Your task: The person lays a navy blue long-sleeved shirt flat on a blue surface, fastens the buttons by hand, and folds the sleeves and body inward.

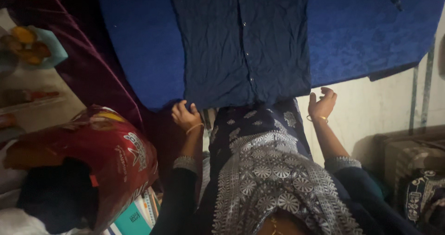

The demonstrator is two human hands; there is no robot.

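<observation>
A dark navy button-up shirt (245, 45) lies flat on a blue padded surface (366, 35), its hem toward me. My left hand (185, 115) grips the shirt's lower left corner at the edge of the surface. My right hand (322, 104) hovers just off the lower right corner, fingers curled, holding nothing that I can see. Both wrists carry a thin gold bangle. My own patterned navy and silver garment (269, 170) hangs below between my arms.
A dark maroon cloth (92, 63) drapes at the left of the blue surface. A red printed bag (106, 156) with dark cloth in it sits at lower left, books (136, 214) beneath it. A bowl of orange food (28, 45) is at far left. Patterned bags (417, 179) stand at right.
</observation>
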